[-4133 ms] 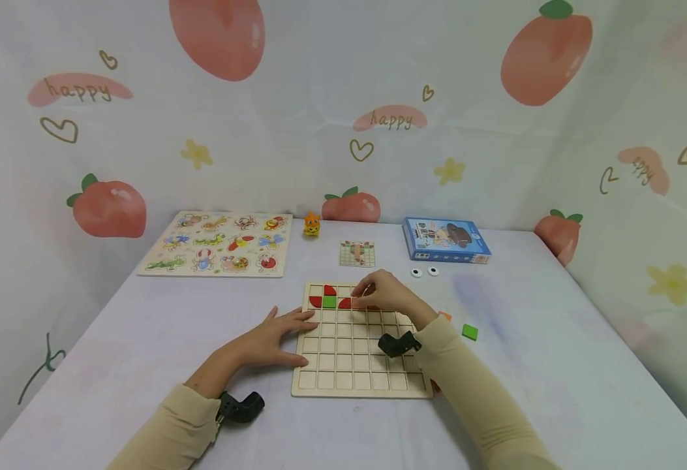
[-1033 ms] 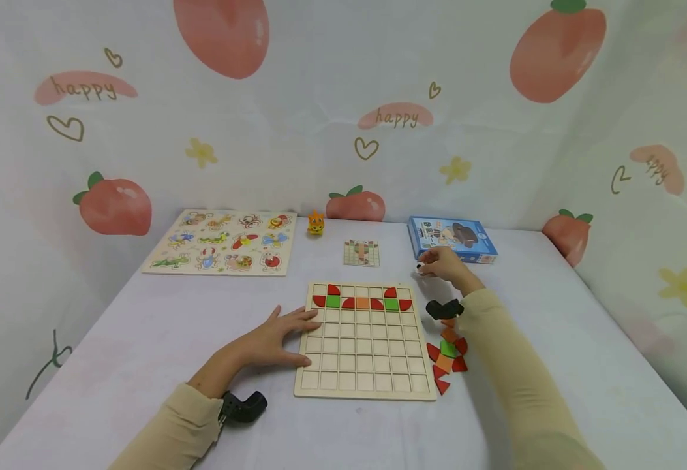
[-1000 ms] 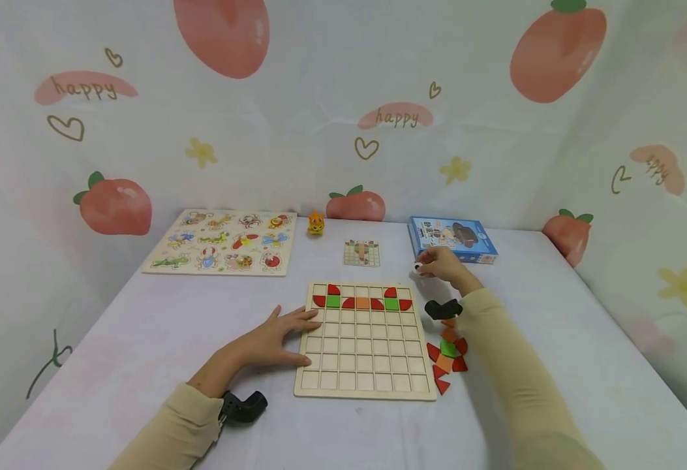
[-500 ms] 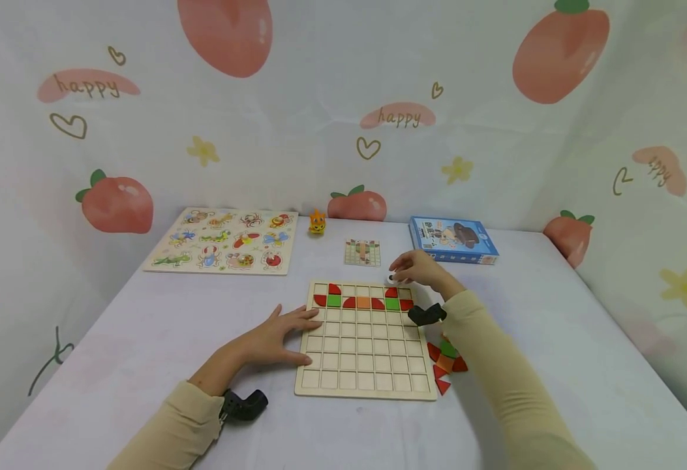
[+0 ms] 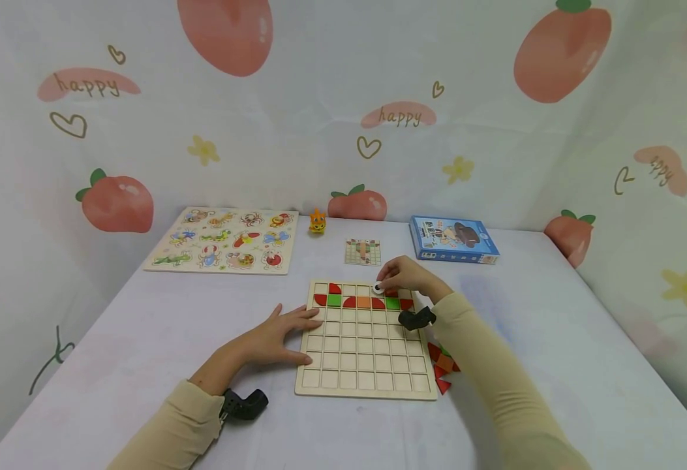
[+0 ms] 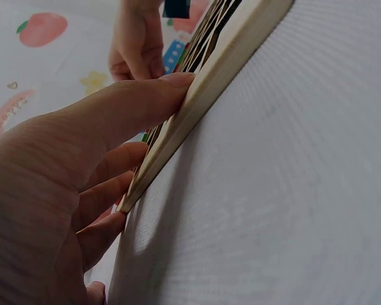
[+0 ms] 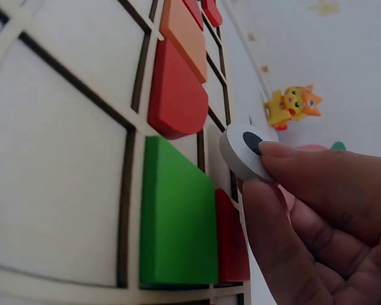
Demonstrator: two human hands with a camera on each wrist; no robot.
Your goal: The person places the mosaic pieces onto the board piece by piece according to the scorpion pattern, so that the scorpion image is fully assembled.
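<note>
My right hand [image 5: 409, 275] pinches a white disc with a black dot [image 5: 378, 287] over the far row of the wooden grid board [image 5: 356, 362]. In the right wrist view the disc [image 7: 244, 151] is tilted between thumb and fingertip, beside a green square [image 7: 178, 219] and a red rounded piece [image 7: 176, 95]. My left hand [image 5: 269, 337] rests on the board's left edge with spread fingers; the left wrist view shows its thumb on the rim [image 6: 209, 89]. An orange square [image 5: 363, 302] lies in the second row, between red pieces.
Loose red and orange pieces [image 5: 444, 363] lie right of the board, partly under my right forearm. Behind stand a patterned card [image 5: 363, 252], a blue box [image 5: 455, 240], an orange-yellow figurine [image 5: 317, 222] and an insect puzzle board [image 5: 221, 240].
My right hand has picked up the white disc near the blue box and moved left with it to the board's far edge. My left hand has stayed on the board.
</note>
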